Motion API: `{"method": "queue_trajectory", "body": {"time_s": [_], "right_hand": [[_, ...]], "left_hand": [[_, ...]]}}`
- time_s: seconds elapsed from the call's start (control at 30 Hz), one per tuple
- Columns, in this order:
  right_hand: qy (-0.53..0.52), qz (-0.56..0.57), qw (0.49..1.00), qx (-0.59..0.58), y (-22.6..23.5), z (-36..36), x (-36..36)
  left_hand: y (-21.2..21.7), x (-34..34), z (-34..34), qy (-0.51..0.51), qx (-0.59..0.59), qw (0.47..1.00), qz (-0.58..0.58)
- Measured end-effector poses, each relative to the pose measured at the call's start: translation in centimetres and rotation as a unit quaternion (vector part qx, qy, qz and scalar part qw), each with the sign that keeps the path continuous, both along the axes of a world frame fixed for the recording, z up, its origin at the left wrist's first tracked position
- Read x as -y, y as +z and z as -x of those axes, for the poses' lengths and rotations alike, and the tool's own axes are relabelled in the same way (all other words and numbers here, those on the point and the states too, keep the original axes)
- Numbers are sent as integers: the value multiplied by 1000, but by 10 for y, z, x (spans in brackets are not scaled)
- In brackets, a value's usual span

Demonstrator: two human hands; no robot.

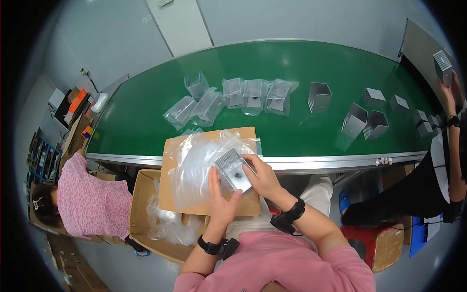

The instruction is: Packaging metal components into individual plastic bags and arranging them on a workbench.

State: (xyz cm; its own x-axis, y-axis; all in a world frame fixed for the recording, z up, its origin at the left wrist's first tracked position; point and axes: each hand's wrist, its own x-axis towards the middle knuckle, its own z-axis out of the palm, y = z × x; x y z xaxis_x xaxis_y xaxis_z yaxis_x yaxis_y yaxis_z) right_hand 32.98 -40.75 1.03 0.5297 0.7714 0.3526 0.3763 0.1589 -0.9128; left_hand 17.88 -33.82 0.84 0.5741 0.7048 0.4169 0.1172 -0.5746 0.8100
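A grey finned metal block [233, 170] sits between my two hands, partly inside a clear plastic bag [199, 168]. My left hand [220, 197] grips the block's near edge and the bag around it. The far right corner of the block is pinched by my right hand [262, 176]. The bag lies over a flat sheet of brown cardboard [245, 207] resting across my lap. Both wrists wear black bands.
On the green conveyor belt [141, 117] lie several bagged blocks [243, 95] and several bare metal blocks [362, 121]. An open cardboard box [146, 209] with plastic bags stands lower left. A person in pink crouches left [87, 194]; another person at right lifts a block [442, 65].
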Motion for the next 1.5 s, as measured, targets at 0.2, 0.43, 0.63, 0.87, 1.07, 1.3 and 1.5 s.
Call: {"method": "queue_trajectory", "body": {"time_s": [0.2, 0.43, 0.63, 0.87, 1.07, 1.3, 1.5], "right_hand": [[-71, -34, 994, 74, 2, 25, 4], [-25, -81, 975, 207, 19, 51, 27], [-59, -54, 989, 124, 26, 26, 20], [36, -80, 969, 232, 28, 43, 35], [68, -105, 963, 238, 13, 41, 41], [-90, -22, 989, 119, 30, 17, 31], [-200, 18, 960, 198, 31, -41, -15]], "left_hand": [[-13, -6, -16, 22, -34, 999, -22], [-1, -25, -17, 54, 116, 988, 88], [10, -8, -25, 99, 92, 991, -2], [16, -23, -33, 165, 167, 970, 67], [22, -34, -39, 141, 185, 968, 90], [30, -22, -51, 191, 146, 964, -117], [36, 7, -53, 64, 111, 980, -154]]}}
